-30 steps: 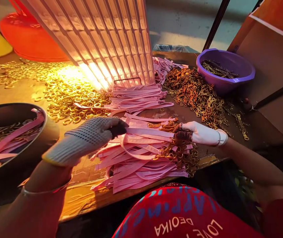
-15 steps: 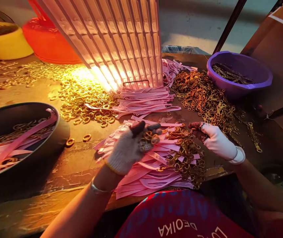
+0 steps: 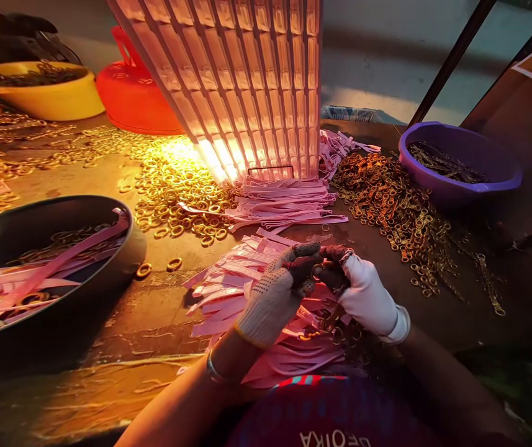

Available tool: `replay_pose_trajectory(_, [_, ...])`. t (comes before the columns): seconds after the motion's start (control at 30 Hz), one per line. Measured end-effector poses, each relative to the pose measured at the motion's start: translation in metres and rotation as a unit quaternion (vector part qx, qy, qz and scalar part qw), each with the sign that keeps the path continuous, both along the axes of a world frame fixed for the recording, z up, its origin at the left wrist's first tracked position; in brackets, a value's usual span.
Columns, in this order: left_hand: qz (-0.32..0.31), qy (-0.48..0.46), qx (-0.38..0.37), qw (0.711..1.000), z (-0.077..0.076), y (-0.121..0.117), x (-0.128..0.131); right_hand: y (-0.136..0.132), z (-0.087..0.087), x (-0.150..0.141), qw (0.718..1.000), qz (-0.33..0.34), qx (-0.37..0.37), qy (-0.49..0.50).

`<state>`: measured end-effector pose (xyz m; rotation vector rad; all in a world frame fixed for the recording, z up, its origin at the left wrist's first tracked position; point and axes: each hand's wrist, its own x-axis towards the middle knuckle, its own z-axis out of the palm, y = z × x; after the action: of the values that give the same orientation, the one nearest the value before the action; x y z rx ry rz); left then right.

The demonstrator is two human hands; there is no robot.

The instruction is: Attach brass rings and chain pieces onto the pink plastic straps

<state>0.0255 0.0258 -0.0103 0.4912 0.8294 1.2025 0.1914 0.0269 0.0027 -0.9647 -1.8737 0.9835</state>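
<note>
Head view. The left hand [image 3: 279, 292], in a pale knit glove with dark dots and dark fingertips, has its fingers bent to a narrow grip and holds a small round metal ring [image 3: 316, 271] at the fingertips. The right hand [image 3: 364, 292], in a smooth white glove with dark fingertips, is bent narrow, its fingertips beside the same ring; whether it also grips the ring cannot be told. The fingertips of both hands meet above a loose pile of flat pink fabric strips [image 3: 228, 292], which lies on the brown table [image 3: 121, 335]. Metal fittings at the right end of this pile are partly hidden by the right hand and shadow.

Behind the pile lies a stack of flat pink fabric strips with looped ends [image 3: 288, 200]. To its left is a heap of round gold-coloured metal rings [image 3: 186, 205]; to its right, a heap of gold-coloured metal chains [image 3: 387, 205]. A deep black bowl [image 3: 138, 248] stands at left, holding pink strips and rings. A purple plastic bowl [image 3: 456, 189] stands behind the chains, with dark chain-like pieces inside.
</note>
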Motion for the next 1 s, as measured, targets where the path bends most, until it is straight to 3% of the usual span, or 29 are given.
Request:
replay_pose_trajectory(0.13, [-0.048,0.09,0.042,0.994,-0.001,-0.002,-0.005,0.002,-0.004,0.001,0.999,-0.044,0.023,-0.014])
replay_pose_trajectory(0.23, [-0.09,0.218,0.061,0.97,-0.001,-0.005,-0.011,0.001,-0.005,0.003,0.998,-0.036,0.026,-0.032])
replay_pose_trajectory(0.3, [-0.088,0.255,0.069,0.96,0.001,-0.006,-0.013,-0.001,-0.005,0.003,0.995,-0.044,0.052,-0.065])
replay_pose_trajectory(0.4, [-0.046,0.248,0.077,0.965,0.005,-0.01,-0.009,-0.004,-0.006,0.002,0.981,-0.062,0.101,-0.155])
replay_pose_trajectory(0.57, [-0.004,0.22,0.067,0.973,0.009,-0.014,0.002,-0.007,-0.011,0.0,0.936,-0.096,0.111,-0.321])
replay_pose_trajectory(0.73, [-0.003,0.121,0.003,0.993,0.008,-0.008,0.003,-0.004,-0.015,-0.009,0.926,-0.129,0.147,-0.321])
replay_pose_trajectory(0.9, [0.022,0.105,0.032,0.994,0.009,0.002,0.004,0.007,-0.007,-0.012,0.938,-0.115,0.027,-0.326])
replay_pose_trajectory(1.0, [-0.066,0.21,0.076,0.972,0.007,0.032,-0.003,0.025,-0.009,0.002,0.957,-0.087,-0.021,-0.275])
